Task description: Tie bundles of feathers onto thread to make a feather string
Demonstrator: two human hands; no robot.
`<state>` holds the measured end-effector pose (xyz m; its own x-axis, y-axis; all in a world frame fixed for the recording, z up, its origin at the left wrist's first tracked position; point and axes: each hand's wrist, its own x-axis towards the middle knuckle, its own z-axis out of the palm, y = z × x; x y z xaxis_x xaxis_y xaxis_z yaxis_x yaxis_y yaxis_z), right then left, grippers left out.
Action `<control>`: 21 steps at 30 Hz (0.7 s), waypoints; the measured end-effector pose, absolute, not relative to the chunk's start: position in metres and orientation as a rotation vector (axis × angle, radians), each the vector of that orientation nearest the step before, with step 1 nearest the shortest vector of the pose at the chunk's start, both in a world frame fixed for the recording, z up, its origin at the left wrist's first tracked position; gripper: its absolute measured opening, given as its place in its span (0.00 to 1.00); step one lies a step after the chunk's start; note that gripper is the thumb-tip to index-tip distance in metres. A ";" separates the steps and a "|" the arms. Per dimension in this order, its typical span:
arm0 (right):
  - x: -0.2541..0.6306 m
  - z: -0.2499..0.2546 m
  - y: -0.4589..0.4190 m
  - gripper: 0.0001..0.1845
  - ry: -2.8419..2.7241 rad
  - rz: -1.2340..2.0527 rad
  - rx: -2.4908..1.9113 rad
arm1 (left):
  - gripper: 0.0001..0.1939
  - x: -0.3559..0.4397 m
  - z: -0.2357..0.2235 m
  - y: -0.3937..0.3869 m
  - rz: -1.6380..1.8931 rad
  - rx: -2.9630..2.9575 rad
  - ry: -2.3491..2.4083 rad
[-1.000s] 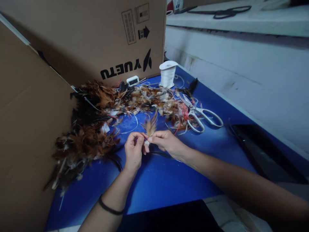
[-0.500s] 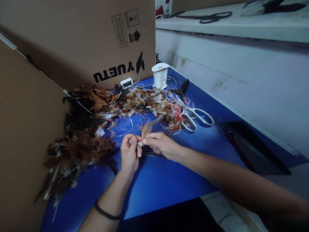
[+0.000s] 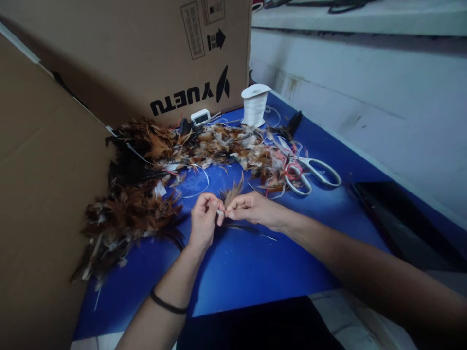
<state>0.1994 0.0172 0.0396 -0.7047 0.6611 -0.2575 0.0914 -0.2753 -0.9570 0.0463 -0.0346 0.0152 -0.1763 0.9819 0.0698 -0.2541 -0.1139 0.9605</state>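
Note:
Over the blue table my two hands meet at a small tan feather bunch (image 3: 230, 193), its tips pointing up and away from me. My left hand (image 3: 205, 216) pinches the whitish quill end between thumb and fingers. Just beside it, my right hand (image 3: 251, 210) is closed in a pinch at the base of the bunch. A dark long feather (image 3: 241, 227) lies on the table beneath them. The fingers partly hide the quill ends.
Brown feathers (image 3: 134, 214) are heaped at left, with mixed feathers (image 3: 226, 146) behind. Silver scissors (image 3: 310, 170) lie right of these, near a white ribbon spool (image 3: 254, 107). A cardboard box (image 3: 127, 58) stands behind; a black tablet-like slab (image 3: 404, 218) lies at right.
The camera view has shifted, so the scene sits further right and slightly higher. Both hands still pinch the feather bunch; the red strand seen at the fingers earlier no longer shows clearly.

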 end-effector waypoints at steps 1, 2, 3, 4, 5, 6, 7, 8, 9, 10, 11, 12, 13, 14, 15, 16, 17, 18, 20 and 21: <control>0.202 0.041 0.018 0.11 -1.669 1.981 -0.915 | 0.12 0.046 0.015 -0.035 1.491 0.998 1.084; 0.204 0.042 0.020 0.10 -1.745 1.921 -0.898 | 0.12 0.045 0.015 -0.035 1.468 1.002 1.086; 0.206 0.043 0.021 0.09 -1.822 1.859 -0.882 | 0.12 0.045 0.015 -0.035 1.444 1.005 1.083; 0.209 0.043 0.021 0.08 -1.896 1.789 -0.877 | 0.12 0.045 0.016 -0.035 1.421 1.004 1.079; 0.212 0.044 0.022 0.08 -1.966 1.709 -0.880 | 0.12 0.045 0.017 -0.035 1.400 1.001 1.071; 0.214 0.045 0.023 0.08 -2.030 1.619 -0.879 | 0.13 0.045 0.017 -0.035 1.383 0.997 1.061; 0.216 0.046 0.024 0.08 -2.088 1.517 -0.871 | 0.13 0.045 0.017 -0.036 1.367 0.991 1.056; 0.218 0.048 0.024 0.08 -2.138 1.408 -0.855 | 0.13 0.045 0.018 -0.036 1.350 0.983 1.053; 0.220 0.049 0.025 0.08 -2.181 1.299 -0.833 | 0.13 0.045 0.018 -0.036 1.334 0.975 1.052; 0.221 0.050 0.025 0.08 -2.214 1.196 -0.810 | 0.14 0.045 0.018 -0.036 1.320 0.965 1.052; 0.223 0.052 0.025 0.09 -2.241 1.106 -0.789 | 0.14 0.045 0.018 -0.036 1.309 0.957 1.049; 0.223 0.053 0.025 0.09 -2.262 1.028 -0.771 | 0.15 0.044 0.019 -0.036 1.300 0.949 1.044; 0.224 0.053 0.025 0.10 -2.276 0.958 -0.755 | 0.15 0.044 0.019 -0.037 1.293 0.940 1.037; 0.225 0.054 0.025 0.10 -2.290 0.893 -0.737 | 0.16 0.044 0.019 -0.037 1.287 0.934 1.031; 0.225 0.054 0.025 0.10 -2.299 0.832 -0.719 | 0.16 0.044 0.020 -0.037 1.280 0.930 1.030; 0.226 0.053 0.025 0.11 -2.304 0.775 -0.701 | 0.16 0.043 0.020 -0.038 1.270 0.932 1.033; 0.226 0.053 0.025 0.11 -2.303 0.720 -0.685 | 0.16 0.043 0.020 -0.038 1.253 0.939 1.037; 0.226 0.052 0.025 0.11 -2.305 0.669 -0.666 | 0.15 0.043 0.020 -0.039 1.235 0.948 1.044; 0.227 0.052 0.025 0.12 -2.318 0.571 -0.623 | 0.14 0.042 0.021 -0.039 1.198 0.967 1.058; 0.228 0.052 0.025 0.13 -2.329 0.527 -0.600 | 0.14 0.043 0.021 -0.040 1.179 0.974 1.064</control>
